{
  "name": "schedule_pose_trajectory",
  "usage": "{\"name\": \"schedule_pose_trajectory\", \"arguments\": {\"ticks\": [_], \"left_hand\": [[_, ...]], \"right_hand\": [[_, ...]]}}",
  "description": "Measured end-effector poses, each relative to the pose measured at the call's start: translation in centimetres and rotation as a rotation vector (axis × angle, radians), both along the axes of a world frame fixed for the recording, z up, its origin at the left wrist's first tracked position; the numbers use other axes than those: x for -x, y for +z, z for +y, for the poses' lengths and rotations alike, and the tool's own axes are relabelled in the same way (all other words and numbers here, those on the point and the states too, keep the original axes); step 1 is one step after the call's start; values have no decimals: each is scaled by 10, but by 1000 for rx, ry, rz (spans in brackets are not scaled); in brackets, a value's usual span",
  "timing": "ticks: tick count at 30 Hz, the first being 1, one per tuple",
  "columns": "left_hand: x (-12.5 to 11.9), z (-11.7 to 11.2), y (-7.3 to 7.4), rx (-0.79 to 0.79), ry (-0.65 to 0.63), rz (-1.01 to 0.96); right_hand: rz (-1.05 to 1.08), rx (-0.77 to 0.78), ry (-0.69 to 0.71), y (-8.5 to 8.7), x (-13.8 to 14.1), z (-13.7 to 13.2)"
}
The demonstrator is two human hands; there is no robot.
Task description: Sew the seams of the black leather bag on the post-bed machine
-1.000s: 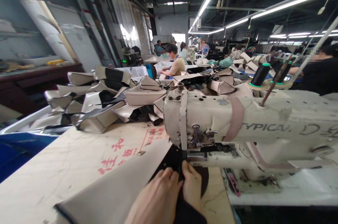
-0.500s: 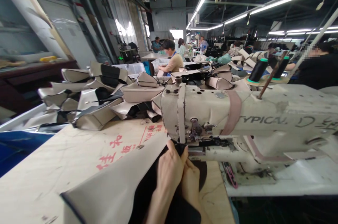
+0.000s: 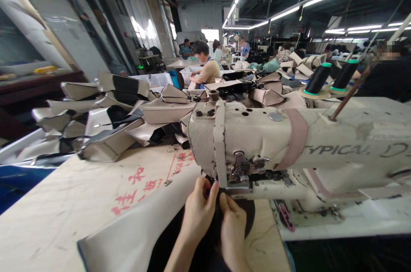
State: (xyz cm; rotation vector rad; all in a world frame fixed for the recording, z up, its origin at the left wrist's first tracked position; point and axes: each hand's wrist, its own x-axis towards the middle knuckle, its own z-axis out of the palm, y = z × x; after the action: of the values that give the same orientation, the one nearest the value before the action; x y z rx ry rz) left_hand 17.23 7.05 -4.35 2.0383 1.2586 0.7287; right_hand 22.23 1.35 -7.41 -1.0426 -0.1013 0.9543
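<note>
Head: left hand (image 3: 198,210) and right hand (image 3: 233,224) pinch black-and-beige leather-like sheet (image 3: 138,225) beside cream metal sewing machine (image 3: 257,135); best kept flat, fingertips clear.

We lose the sewing machine (image 3: 334,126) past the right edge | we see the beige-and-black piece (image 3: 131,233) cut off at the bottom, partly hidden by the left hand (image 3: 199,205) and right hand (image 3: 233,223) | we cannot read the smaller red print (image 3: 180,166) on the board (image 3: 61,212)
</note>
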Motion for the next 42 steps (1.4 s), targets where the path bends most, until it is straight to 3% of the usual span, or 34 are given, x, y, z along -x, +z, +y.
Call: {"name": "schedule_pose_trajectory", "arguments": {"ticks": [13, 30, 42], "left_hand": [[-2, 2, 9, 12, 7, 74], [-5, 1, 10, -12, 42, 93], [-6, 0, 11, -29, 49, 92]], "right_hand": [[213, -81, -15, 2, 4, -2], [138, -9, -40, 14, 3, -5], [11, 52, -48, 10, 2, -5]]}}
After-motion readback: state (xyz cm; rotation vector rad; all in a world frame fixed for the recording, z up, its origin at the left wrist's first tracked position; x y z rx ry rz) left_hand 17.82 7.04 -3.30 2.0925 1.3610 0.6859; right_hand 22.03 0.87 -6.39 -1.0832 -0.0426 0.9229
